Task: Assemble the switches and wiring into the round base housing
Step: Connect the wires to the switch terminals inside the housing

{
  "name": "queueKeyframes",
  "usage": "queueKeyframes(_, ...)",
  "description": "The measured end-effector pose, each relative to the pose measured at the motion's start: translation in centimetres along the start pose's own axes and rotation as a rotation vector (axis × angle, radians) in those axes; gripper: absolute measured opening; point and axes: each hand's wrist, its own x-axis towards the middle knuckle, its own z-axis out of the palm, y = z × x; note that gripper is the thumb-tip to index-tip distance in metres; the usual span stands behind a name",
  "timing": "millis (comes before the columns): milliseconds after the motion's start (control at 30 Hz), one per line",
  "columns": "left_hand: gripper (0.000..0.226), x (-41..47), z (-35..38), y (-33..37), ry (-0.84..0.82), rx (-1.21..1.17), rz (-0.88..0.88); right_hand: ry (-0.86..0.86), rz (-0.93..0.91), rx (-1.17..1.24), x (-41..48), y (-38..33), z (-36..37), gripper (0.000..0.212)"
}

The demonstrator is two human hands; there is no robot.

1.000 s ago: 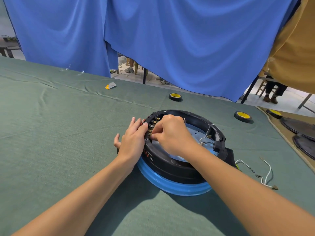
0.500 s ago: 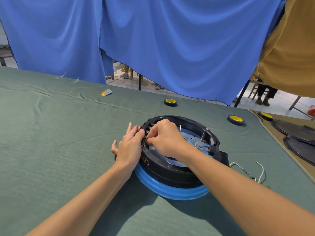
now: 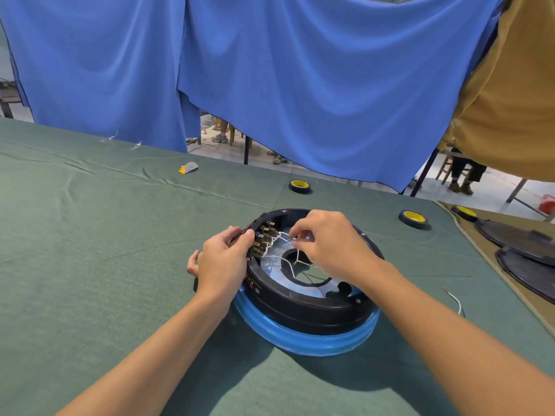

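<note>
- Head view. Housing (image 3: 303, 307): open side up on blue ring (image 3: 300, 343), mid-surface (image 3: 90, 235), close to the body.
- Left hand (image 3: 222, 262): gripping the housing's left rim, fingertips over the edge beside the switches, thumb low on the outer side. Bracing, by the look of it.
- Switches (image 3: 264, 238): seated in a row on the inner left wall, brass tabs pointing inward.
- Right hand (image 3: 327, 244): over the housing's middle, thumb and forefinger pinching thin white wires (image 3: 282, 261), other fingers loosely curled.
- Wires: looped from the switch tabs across the pale housing floor toward the centre hole, partly hidden under the right hand.
- Progress, as a judgement: switches in, some wires apparently on tabs, routing and remaining hookups left. Cannot tell which tabs are connected.
- Loose wire (image 3: 456, 304): on the surface right of the housing, apart from it, probably yet to go in.
- Tape rolls (image 3: 299, 186): beyond the housing, untouched.
</note>
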Motion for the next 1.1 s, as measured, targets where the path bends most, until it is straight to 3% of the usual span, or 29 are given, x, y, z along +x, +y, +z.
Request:
queueKeyframes(533, 0.030, 0.3, -0.1, -0.7, -0.015, -0.057, 0.039, -0.066, -0.049, -0.064, 1.7, -3.5, 1.8, 0.016)
queueKeyframes(667, 0.037, 0.4, 0.0, -0.7, -0.014, -0.041, 0.046, -0.083, -0.128, -0.003, 0.8, -2.9, 1.2, 0.018)
queueKeyframes(867, 0.035, 0.3, 0.0, -0.5, -0.004, -0.036, 0.032, -0.068, -0.265, -0.130, 0.4, -3.2, 1.3, 0.018)
queueKeyframes(1100, 0.033, 0.4, 0.1, -1.0, -0.021, -0.014, 0.049, -0.104, -0.251, -0.114, 0.4, -3.4, 1.2, 0.020)
